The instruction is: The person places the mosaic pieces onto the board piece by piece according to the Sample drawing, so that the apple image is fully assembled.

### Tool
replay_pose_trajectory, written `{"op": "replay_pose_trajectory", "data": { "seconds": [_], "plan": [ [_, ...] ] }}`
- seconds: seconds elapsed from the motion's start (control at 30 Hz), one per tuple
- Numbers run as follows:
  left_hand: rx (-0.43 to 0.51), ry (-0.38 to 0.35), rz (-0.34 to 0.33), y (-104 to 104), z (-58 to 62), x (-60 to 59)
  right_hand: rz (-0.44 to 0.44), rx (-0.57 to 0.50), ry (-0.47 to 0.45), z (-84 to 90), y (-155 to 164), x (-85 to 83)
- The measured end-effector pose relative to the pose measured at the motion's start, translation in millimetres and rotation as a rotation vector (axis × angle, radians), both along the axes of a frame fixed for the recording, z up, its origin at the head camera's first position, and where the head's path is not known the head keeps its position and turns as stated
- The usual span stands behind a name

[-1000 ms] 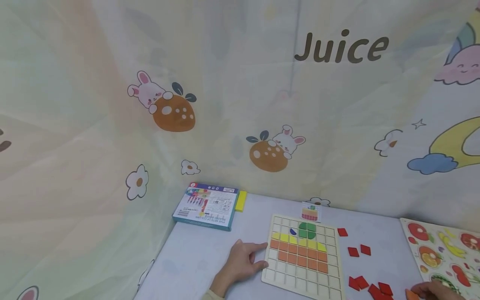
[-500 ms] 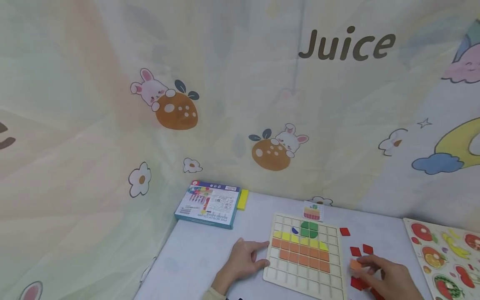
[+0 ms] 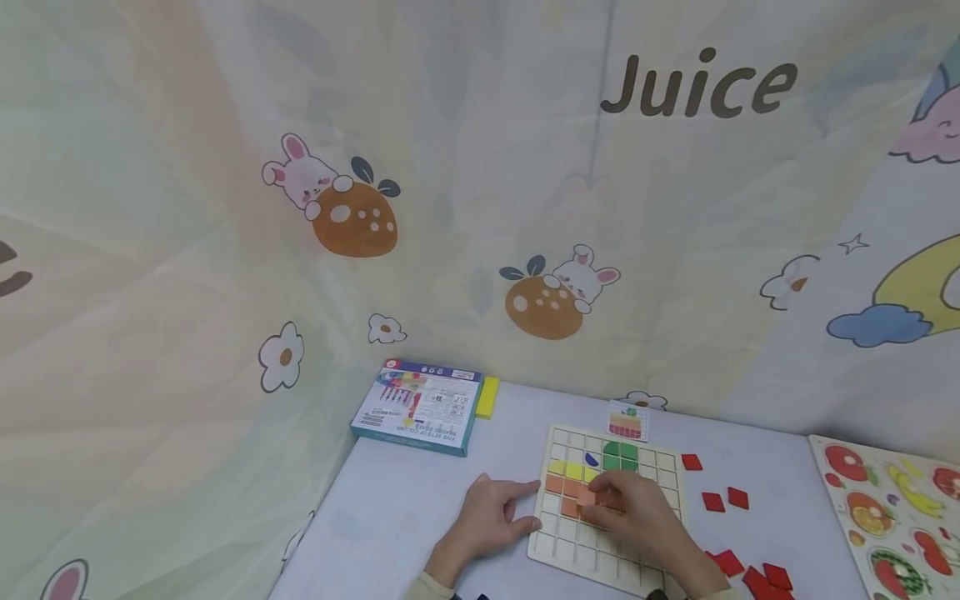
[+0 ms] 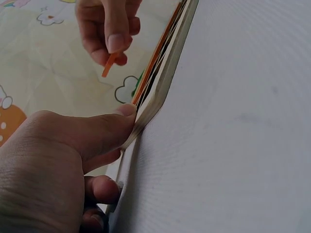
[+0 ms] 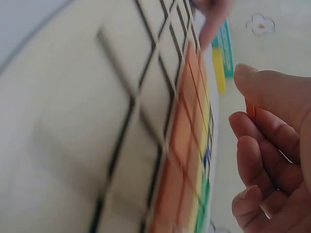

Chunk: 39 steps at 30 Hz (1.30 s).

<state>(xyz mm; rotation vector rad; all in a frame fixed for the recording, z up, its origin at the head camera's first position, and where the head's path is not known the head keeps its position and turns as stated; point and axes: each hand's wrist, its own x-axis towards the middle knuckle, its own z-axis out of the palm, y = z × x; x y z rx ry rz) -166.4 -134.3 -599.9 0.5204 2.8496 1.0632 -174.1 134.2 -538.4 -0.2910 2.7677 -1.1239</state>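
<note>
A pale wooden grid board [image 3: 585, 552] lies on the white table. My left hand [image 3: 483, 518] is at its left side, thumb and forefinger stretched out and touching the edge, as the left wrist view also shows. Between thumb and fingers my right hand [image 3: 641, 510] pinches an orange square tile [image 4: 109, 65], over the board and clear of the surface in the left wrist view. Rows of orange tiles [image 3: 553, 483] fill part of the grid, below yellow tiles [image 3: 558, 468]. Green rounded tiles [image 3: 620, 454] and a small blue piece [image 3: 592, 459] sit higher up. The right hand covers part of the rows.
Several loose red diamond tiles [image 3: 713, 502] lie right of the board. A small picture card [image 3: 628, 422] stands behind it. At the back left are a flat box [image 3: 420, 410] and a yellow strip [image 3: 487, 397]. A fruit puzzle board [image 3: 888, 512] lies far right.
My right hand has travelled from the far right, past the red tiles, to above the grid, carrying the orange tile. My left hand has kept its place at the board's edge.
</note>
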Motion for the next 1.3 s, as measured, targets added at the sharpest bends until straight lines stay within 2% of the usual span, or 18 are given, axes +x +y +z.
{"op": "replay_pose_trajectory", "data": {
  "seconds": [0.17, 0.27, 0.4, 0.57, 0.9, 1.07, 1.3],
  "plan": [
    [-0.004, 0.041, -0.020, -1, -0.6, -0.9, 0.056, 0.021, 0.040, -10.1, -26, -3.6],
    [0.004, 0.055, -0.024, -1, 1.0, -0.3, 0.077, 0.089, 0.066, -14.8, -38, -5.2],
    [0.010, 0.045, -0.023, 0, 3.4, 0.5, 0.090, 0.157, 0.110, -19.1, -46, -6.8],
    [0.009, 0.038, -0.021, 1, 5.2, 1.0, 0.086, 0.185, 0.134, -23.0, -48, -8.2],
    [-0.004, 0.036, -0.007, 0, 3.0, 0.9, 0.086, 0.188, 0.116, -22.1, -50, -7.2],
    [0.004, 0.007, 0.003, 1, 3.7, 1.3, 0.088, 0.181, 0.125, -21.7, -51, -5.5],
    [0.005, 0.004, 0.002, 1, 4.7, 1.7, 0.089, 0.181, 0.138, -21.0, -52, -7.6]
  ]
}}
